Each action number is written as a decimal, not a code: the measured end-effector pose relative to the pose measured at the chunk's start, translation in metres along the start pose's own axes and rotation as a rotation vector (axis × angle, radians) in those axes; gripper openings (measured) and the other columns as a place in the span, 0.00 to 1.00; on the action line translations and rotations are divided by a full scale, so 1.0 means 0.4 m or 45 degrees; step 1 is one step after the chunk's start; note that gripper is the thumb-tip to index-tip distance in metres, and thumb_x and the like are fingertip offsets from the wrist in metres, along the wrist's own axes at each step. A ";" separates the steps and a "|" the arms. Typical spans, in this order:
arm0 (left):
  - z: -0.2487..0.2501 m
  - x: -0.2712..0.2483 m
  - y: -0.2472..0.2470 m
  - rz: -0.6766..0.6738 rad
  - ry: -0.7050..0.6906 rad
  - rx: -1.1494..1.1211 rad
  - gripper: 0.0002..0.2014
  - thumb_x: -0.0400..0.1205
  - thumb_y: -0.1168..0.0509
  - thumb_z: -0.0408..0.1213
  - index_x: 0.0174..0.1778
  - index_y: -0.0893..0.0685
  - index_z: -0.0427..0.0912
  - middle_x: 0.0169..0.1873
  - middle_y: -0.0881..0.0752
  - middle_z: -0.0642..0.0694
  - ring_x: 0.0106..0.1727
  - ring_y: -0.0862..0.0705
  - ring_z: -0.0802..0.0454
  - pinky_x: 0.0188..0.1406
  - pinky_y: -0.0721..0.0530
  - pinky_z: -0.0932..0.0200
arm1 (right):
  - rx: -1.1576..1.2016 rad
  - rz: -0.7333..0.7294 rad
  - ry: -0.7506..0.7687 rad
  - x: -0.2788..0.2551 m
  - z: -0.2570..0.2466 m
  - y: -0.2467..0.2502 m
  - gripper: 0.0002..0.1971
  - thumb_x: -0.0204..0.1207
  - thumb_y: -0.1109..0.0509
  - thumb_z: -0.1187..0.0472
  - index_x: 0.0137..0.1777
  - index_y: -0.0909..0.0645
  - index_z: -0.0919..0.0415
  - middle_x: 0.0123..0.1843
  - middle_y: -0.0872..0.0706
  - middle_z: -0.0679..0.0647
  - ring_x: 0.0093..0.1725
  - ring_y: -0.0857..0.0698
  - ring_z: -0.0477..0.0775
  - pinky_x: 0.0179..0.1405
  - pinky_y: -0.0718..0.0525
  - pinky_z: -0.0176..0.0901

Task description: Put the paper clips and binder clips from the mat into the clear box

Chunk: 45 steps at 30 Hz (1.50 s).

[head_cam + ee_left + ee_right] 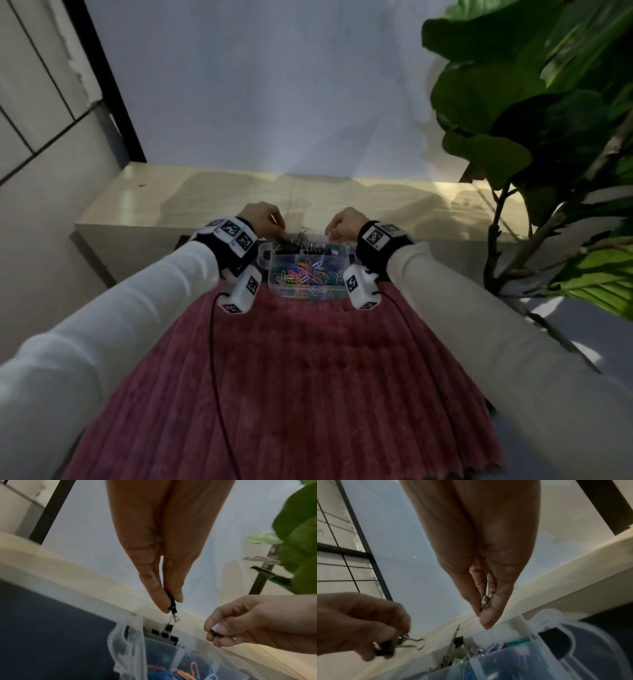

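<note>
The clear box (279, 291) stands at the far end of the dark red mat (308, 394). Coloured paper clips (306, 272) fill its near compartment, and black binder clips (169, 635) and purple ones (322, 247) lie in the far ones. My left hand (279, 233) hovers over the far left compartment and pinches a black binder clip (172, 604) between thumb and fingers. My right hand (330, 234) is over the far right compartment, pinching a small clip (485, 601) that looks pale purple (215, 628). No loose clips show on the mat.
A beige ledge (342, 202) runs just behind the box under a pale wall. A large leafy plant (548, 120) stands at the right, close to my right arm. Black cables (214, 342) hang from the wrist cameras over the mat.
</note>
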State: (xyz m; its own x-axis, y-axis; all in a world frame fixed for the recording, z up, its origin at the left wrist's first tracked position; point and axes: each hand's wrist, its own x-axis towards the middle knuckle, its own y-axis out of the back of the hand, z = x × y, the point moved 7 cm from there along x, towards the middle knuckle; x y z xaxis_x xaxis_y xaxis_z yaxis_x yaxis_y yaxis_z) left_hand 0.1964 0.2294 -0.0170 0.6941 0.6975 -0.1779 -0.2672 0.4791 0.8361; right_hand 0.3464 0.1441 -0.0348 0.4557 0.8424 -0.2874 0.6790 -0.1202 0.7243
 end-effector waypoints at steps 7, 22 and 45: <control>-0.057 -0.011 -0.016 0.108 0.062 0.080 0.14 0.78 0.34 0.38 0.56 0.16 0.36 0.56 0.14 0.37 0.57 0.17 0.42 0.53 0.23 0.56 | 0.001 0.034 0.006 -0.023 0.033 0.018 0.11 0.73 0.35 0.76 0.52 0.14 0.71 0.56 0.13 0.67 0.56 0.14 0.64 0.59 0.15 0.51; -0.102 -0.111 -0.080 -0.133 0.237 -0.578 0.11 0.74 0.30 0.31 0.29 0.25 0.37 0.18 0.15 0.47 0.21 0.16 0.53 0.21 0.18 0.63 | 0.194 -0.024 -0.107 -0.150 0.150 -0.015 0.12 0.79 0.36 0.64 0.35 0.23 0.70 0.32 0.18 0.63 0.28 0.18 0.57 0.36 0.16 0.48; -0.172 -0.451 -0.215 -0.427 0.313 -0.997 0.07 0.78 0.37 0.25 0.50 0.25 0.29 0.37 0.16 0.36 0.28 0.13 0.55 0.27 0.13 0.63 | 0.741 -0.389 -0.164 -0.471 0.242 -0.186 0.11 0.81 0.37 0.60 0.40 0.25 0.68 0.32 0.16 0.65 0.23 0.14 0.53 0.22 0.15 0.41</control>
State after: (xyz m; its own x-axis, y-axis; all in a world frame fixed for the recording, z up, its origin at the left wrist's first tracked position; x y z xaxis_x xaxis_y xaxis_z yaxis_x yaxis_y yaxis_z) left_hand 0.0482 0.0989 -0.0926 0.6790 0.5064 -0.5315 -0.5188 0.8432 0.1407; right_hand 0.2657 -0.0565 -0.0951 0.2345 0.8184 -0.5245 0.9716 -0.1807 0.1525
